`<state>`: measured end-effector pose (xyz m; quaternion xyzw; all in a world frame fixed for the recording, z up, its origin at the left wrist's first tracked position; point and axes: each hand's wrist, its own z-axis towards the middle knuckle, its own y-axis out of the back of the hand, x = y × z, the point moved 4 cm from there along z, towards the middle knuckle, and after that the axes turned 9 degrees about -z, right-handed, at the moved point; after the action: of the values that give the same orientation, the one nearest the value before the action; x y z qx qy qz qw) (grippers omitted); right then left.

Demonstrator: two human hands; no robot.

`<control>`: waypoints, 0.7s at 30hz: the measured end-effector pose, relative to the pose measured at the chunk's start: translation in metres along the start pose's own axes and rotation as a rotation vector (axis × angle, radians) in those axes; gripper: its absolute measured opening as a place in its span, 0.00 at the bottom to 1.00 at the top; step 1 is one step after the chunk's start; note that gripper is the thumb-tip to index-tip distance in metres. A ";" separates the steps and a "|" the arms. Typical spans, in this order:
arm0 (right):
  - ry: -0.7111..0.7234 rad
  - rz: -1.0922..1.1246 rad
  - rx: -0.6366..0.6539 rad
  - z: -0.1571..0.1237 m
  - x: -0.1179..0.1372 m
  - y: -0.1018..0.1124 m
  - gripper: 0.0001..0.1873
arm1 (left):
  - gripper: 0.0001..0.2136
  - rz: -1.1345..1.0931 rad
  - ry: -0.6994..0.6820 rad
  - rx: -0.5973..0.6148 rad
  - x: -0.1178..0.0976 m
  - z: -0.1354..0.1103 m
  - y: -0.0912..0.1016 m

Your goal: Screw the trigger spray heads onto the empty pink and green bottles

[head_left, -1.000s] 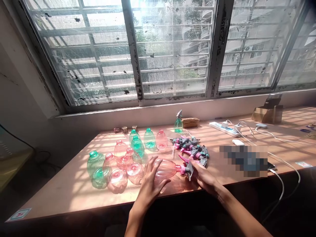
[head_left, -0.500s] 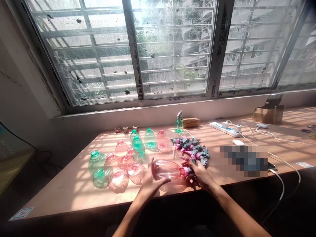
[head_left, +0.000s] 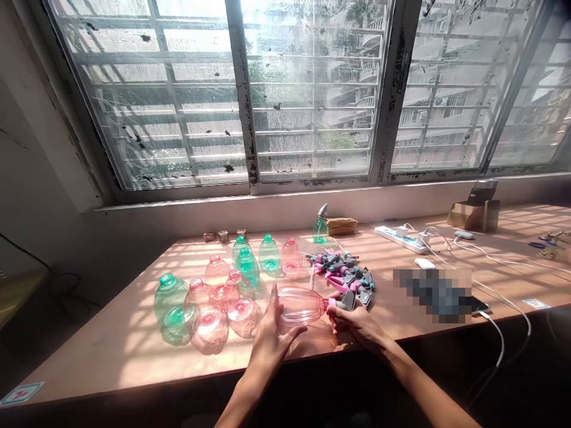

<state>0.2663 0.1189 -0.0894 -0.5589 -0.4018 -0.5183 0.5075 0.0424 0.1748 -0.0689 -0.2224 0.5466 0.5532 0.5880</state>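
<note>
My left hand point(head_left: 271, 334) is wrapped round the body of a clear pink plastic bottle point(head_left: 301, 304) that lies on its side just above the wooden table point(head_left: 111, 362). At the bottle's neck my right hand point(head_left: 352, 321) is closed on a pink and grey spray trigger head point(head_left: 339, 304). A pile of loose pink, green and grey trigger heads point(head_left: 343, 272) lies just behind my right hand. Several empty pink and green bottles point(head_left: 214, 291) stand and lie to the left of my left hand.
A green bottle with a sprayer on it point(head_left: 321, 224) stands at the back by a small woven box point(head_left: 341, 226). To the right lie a white power strip point(head_left: 400, 236) with cables, a white mouse point(head_left: 424, 263), a cardboard box point(head_left: 473, 214) and a blurred patch. Barred windows run behind.
My hands have lifted the pink bottle a little and brought it nearer; the left hand has closed round its body and the right hand has closed on the trigger head at the neck.
</note>
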 end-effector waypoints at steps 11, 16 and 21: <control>0.016 -0.094 -0.021 -0.006 0.003 -0.002 0.25 | 0.41 -0.121 0.026 0.055 -0.006 -0.004 0.006; 0.034 -0.054 -0.001 -0.010 0.005 0.002 0.26 | 0.41 -0.065 -0.116 0.065 -0.005 -0.004 0.004; 0.052 -0.161 0.023 -0.013 0.003 0.006 0.25 | 0.45 -0.197 -0.044 0.119 -0.009 -0.006 0.003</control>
<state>0.2701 0.1052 -0.0884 -0.5050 -0.4380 -0.5673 0.4809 0.0397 0.1668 -0.0615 -0.2277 0.5410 0.4641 0.6634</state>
